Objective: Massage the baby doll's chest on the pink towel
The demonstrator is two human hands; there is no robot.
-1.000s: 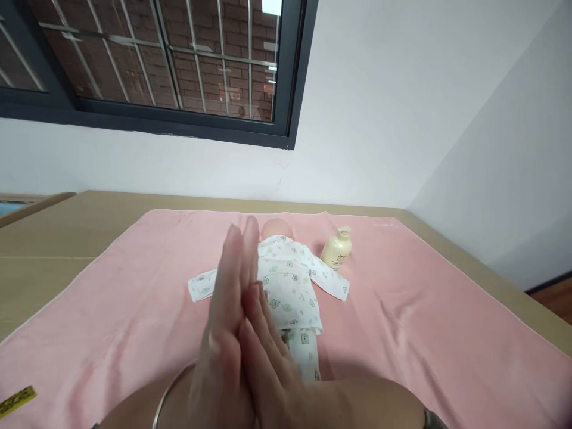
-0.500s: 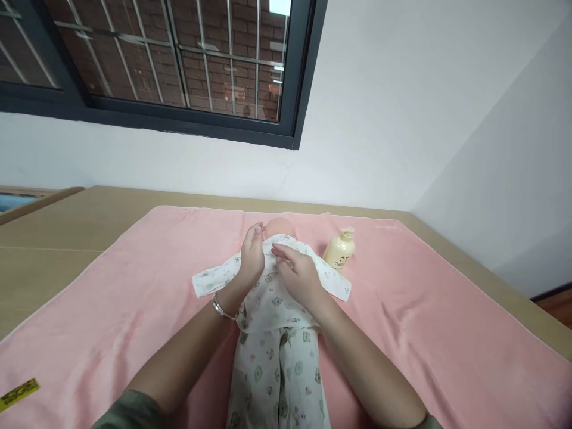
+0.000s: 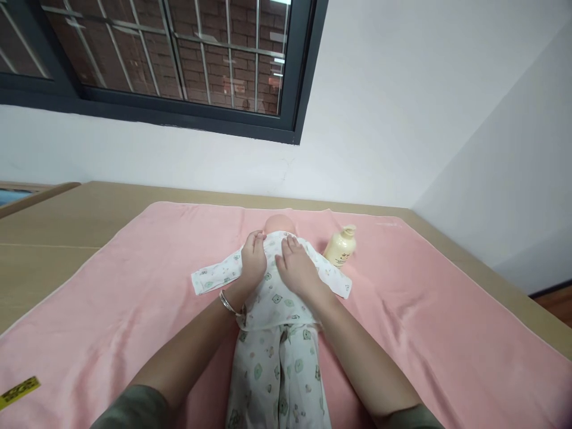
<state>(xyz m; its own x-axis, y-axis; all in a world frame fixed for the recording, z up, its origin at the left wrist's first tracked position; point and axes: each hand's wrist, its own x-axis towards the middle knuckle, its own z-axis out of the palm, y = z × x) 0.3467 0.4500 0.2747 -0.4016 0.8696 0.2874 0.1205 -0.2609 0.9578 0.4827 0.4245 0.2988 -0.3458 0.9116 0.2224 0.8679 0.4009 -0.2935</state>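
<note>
Both palms are laid flat on the chest of the baby doll (image 3: 277, 298), left hand (image 3: 252, 263) beside right hand (image 3: 298, 271), fingers spread, nothing gripped; the printed top is thus pressed smooth. A lotion bottle (image 3: 341, 247) lies near the pink towel's (image 3: 424, 333) far edge, clear of the sleeves.

Pink towel (image 3: 134, 310), green-printed white doll outfit (image 3: 277, 357), cream bottle (image 3: 342, 245).

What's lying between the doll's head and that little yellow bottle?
Nothing but bare pink towel. In the head view, the doll's head and the yellow bottle are apart, with only a strip of towel between them. Both hands rest lower, on the doll's chest.
</note>
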